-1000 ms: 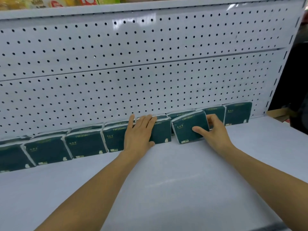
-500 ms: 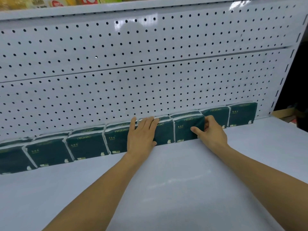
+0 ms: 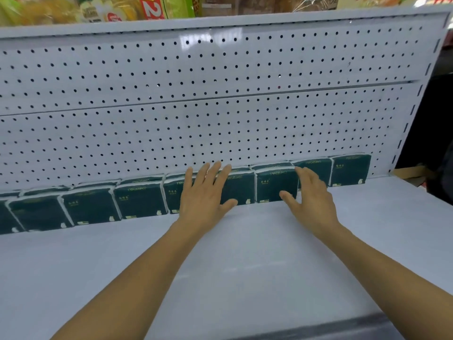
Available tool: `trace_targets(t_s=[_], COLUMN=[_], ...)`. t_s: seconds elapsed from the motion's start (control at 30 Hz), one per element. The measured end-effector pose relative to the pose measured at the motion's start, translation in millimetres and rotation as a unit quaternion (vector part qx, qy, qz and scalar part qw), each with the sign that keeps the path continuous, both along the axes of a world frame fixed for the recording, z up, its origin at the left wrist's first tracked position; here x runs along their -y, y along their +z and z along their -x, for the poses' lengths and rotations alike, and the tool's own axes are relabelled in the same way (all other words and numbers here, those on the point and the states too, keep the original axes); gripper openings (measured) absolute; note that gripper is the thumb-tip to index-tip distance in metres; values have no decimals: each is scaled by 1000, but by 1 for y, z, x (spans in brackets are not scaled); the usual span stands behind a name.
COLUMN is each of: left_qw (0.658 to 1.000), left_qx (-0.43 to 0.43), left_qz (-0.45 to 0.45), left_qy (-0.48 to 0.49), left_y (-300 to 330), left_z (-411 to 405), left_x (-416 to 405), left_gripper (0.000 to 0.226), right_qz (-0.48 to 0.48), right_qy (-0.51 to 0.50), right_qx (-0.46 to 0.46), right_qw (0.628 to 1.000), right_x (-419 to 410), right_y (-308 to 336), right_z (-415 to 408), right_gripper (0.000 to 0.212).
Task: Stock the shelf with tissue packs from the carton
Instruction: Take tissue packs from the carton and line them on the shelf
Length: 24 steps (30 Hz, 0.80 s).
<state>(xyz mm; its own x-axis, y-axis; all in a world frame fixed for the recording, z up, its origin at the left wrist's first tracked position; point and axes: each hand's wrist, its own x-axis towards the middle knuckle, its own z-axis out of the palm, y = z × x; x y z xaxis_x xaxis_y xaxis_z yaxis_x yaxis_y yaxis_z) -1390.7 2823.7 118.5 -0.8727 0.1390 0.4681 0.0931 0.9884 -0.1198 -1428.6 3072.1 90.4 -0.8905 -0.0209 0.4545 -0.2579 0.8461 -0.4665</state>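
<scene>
A: Where are the tissue packs [image 3: 274, 185] relative to the hands?

B: They stand in a row along the back edge of the white shelf [image 3: 245, 266], against the pegboard back panel [image 3: 220, 119]. The left hand [image 3: 204, 195] lies flat over the front faces of two neighbouring packs near the middle of the row, fingers straight and slightly spread, thumb out to the side. The right hand [image 3: 311, 195] is in front of the pack just to the right, fingers loosely extended and spread, holding nothing; I cannot tell whether the fingertips touch it.

A: What differs from half a second ago?

B: Then the right hand's fingers and thumb were wrapped round that pack's right edge. Now they have let go and opened, and the pack stands upright in line with its neighbours. The left hand has stayed flat on its packs.

A: Anything else around?

B: Colourful packaged goods [image 3: 98, 8] sit on the shelf above.
</scene>
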Motion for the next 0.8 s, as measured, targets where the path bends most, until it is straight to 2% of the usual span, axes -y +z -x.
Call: trace_targets(t_s=[0.13,0.23,0.33,0.63,0.8], left_qw=[992,989,988,978,970], left_qx=[-121,-144,-154,-154,-102], left_qz=[15,-16,-25,-71,-43], left_qy=[-42,-24,18,118,217], left_y=[-5,-10,-18,-49,-74], left_z=[-62,-116,-173,-373,-497], left_x=[26,46,70,171,240], left_gripper=[65,63,63,57,59], right_qz=[-64,-60,-60,-60,-63], right_qy=[88,127,170,334,420], right_qx=[-147,-214,-223,-203,-194], right_qw=[983,967,958,918,884], right_x=[17,44,83,224,320], right_y=[3,4,2,-19,-40], right_z=[-53,-96,-139,-289,-390], right_gripper=[66,59,52,54,53])
